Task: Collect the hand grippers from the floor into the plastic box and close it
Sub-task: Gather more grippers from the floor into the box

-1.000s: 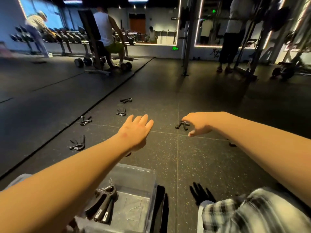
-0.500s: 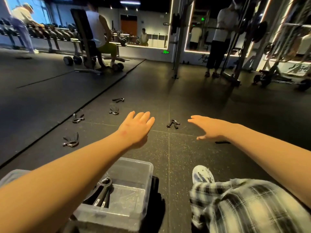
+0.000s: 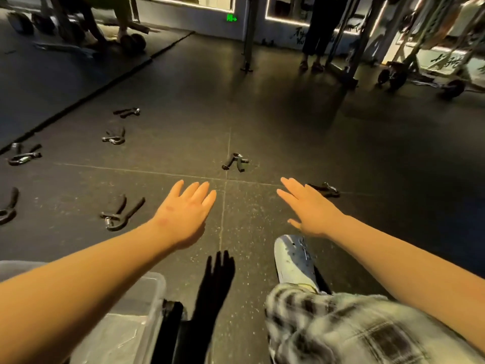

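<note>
Left hand [image 3: 183, 211] and right hand [image 3: 309, 208] hover empty, fingers straight, above the floor [image 3: 262, 114], one hand gripper [image 3: 325, 189] just beyond the right hand, others scattered leftward, the plastic box [image 3: 147, 292] under the left forearm, a shoe [image 3: 294, 258] below the right wrist.

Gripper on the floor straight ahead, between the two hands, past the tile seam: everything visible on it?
The hand gripper lies flat on the dark speckled floor, just past the seam crossing. Two black handles splay from a shiny metal coil. Only the floor touches it; the left hand and right hand hover short of it, open.
</note>
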